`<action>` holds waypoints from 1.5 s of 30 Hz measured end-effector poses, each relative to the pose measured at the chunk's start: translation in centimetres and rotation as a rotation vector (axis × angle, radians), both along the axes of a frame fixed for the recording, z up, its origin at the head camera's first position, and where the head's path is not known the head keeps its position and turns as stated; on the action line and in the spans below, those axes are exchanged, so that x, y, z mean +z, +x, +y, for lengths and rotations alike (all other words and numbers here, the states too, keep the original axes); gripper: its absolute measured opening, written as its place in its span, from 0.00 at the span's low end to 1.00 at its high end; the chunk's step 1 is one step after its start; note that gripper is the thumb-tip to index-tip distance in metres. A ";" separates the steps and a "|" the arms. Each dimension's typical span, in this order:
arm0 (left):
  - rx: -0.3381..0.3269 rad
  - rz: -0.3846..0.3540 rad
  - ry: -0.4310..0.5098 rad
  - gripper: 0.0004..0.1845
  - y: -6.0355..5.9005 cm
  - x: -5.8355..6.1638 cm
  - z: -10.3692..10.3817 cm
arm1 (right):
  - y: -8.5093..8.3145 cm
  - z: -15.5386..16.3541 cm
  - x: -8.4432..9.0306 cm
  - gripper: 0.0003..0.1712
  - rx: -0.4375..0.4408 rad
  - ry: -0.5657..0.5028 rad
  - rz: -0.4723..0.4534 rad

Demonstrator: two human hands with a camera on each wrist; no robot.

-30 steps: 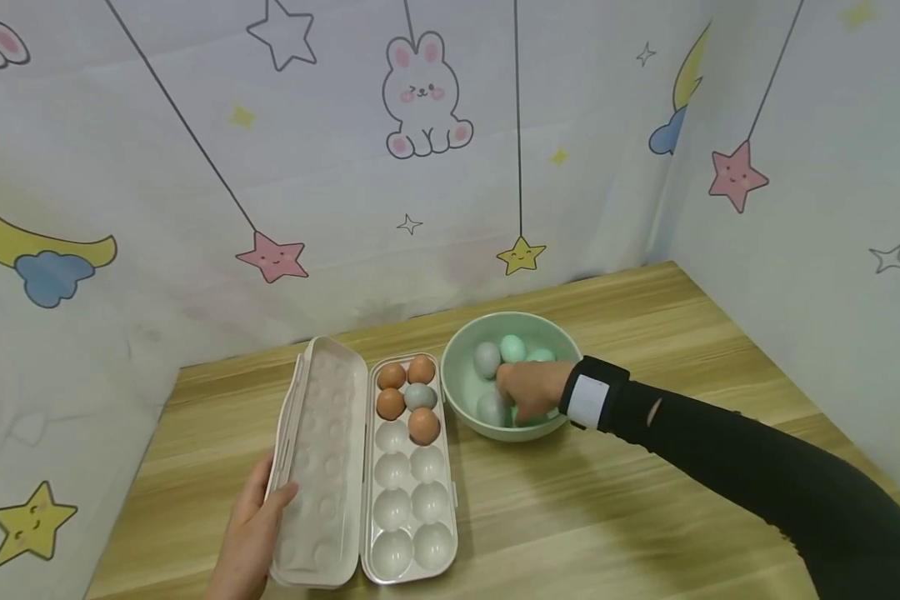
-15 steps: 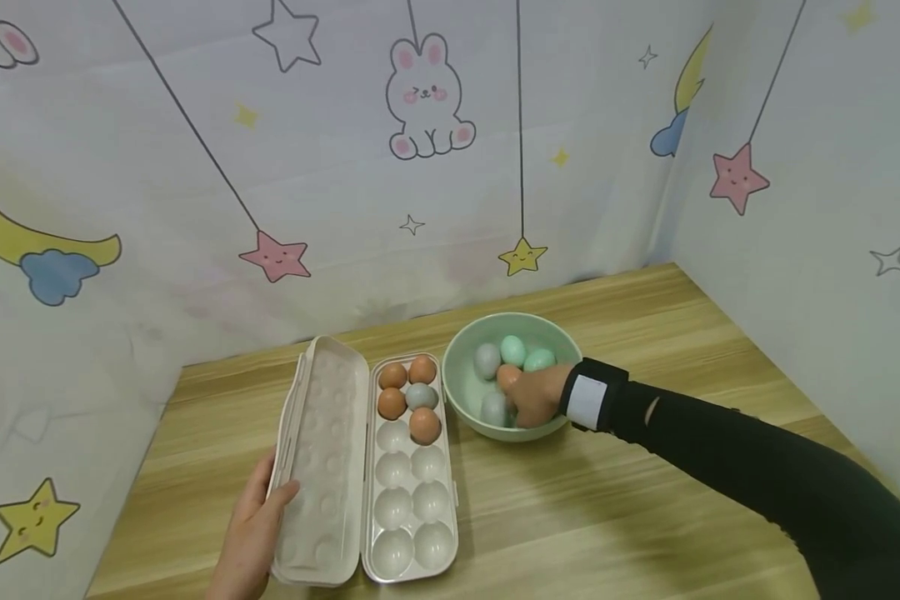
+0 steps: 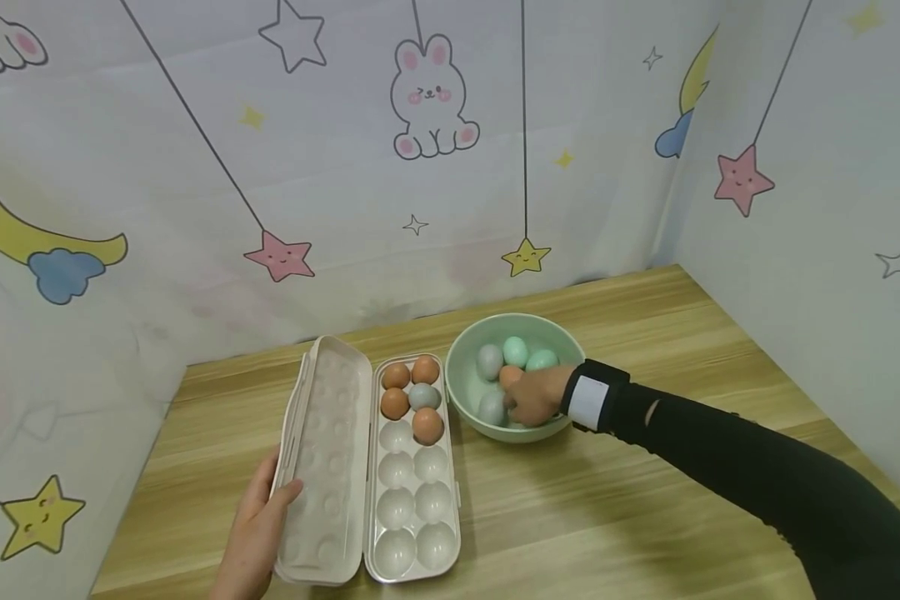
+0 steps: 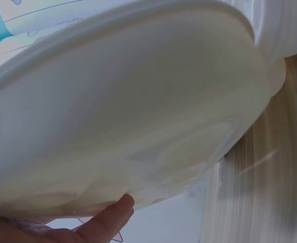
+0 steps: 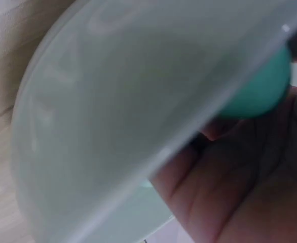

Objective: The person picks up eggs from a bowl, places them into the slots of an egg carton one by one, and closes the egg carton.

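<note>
A cream egg carton (image 3: 397,471) lies open on the wooden table, holding three brown eggs (image 3: 395,403) and one grey egg (image 3: 422,395) in its far cups. My left hand (image 3: 276,502) holds the near edge of the carton lid (image 3: 326,433), thumb on top; the lid (image 4: 128,101) fills the left wrist view. My right hand (image 3: 517,398) is inside the green bowl (image 3: 465,350), fingers curled. In the right wrist view a teal egg (image 5: 262,91) sits against that hand (image 5: 239,192), behind the bowl wall (image 5: 113,101). A brown egg (image 3: 509,374) lies by the knuckles.
More grey eggs (image 3: 489,361) and teal eggs (image 3: 515,351) lie in the bowl. Patterned curtain walls (image 3: 420,167) close the table in at the back and right. Bare wood (image 3: 607,517) stretches in front of the bowl, under my right sleeve (image 3: 720,467).
My right hand has lifted and shifted slightly right within the bowl, uncovering the brown egg beside it. The left hand and carton have stayed put.
</note>
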State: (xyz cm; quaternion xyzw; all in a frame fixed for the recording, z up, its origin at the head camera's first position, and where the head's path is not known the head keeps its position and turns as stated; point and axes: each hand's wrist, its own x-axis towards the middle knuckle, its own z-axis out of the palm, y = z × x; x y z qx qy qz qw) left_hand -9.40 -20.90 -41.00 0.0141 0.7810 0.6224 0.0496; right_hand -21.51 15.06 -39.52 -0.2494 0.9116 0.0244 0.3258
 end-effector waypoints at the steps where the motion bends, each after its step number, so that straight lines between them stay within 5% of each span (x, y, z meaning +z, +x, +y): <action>1: 0.000 0.004 0.001 0.26 0.0 0.0 0.0 | 0.0 0.1 0.1 0.12 -0.003 -0.019 -0.003; 3: 0.002 0.014 0.005 0.26 0.0 0.0 0.1 | -0.1 0.4 0.3 0.11 -0.067 -0.089 -0.022; 11: -0.006 0.009 0.006 0.26 0.0 0.1 0.1 | 0.0 1.0 1.1 0.11 -0.077 -0.278 0.031; 18: -0.003 -0.013 -0.012 0.26 0.0 0.2 0.1 | -0.3 0.4 2.2 0.12 -0.009 -0.275 0.145; 29: 0.011 0.011 -0.005 0.26 0.0 0.1 0.1 | -0.4 -2.8 4.9 0.16 0.052 -0.396 0.202; 40: 0.020 0.018 -0.005 0.26 -0.1 0.1 0.3 | -0.4 -8.0 4.0 0.09 0.132 -0.515 0.198; 45: 0.026 0.013 0.018 0.28 0.0 -0.1 0.3 | 0.3 -9.9 3.2 0.26 0.119 -0.508 0.141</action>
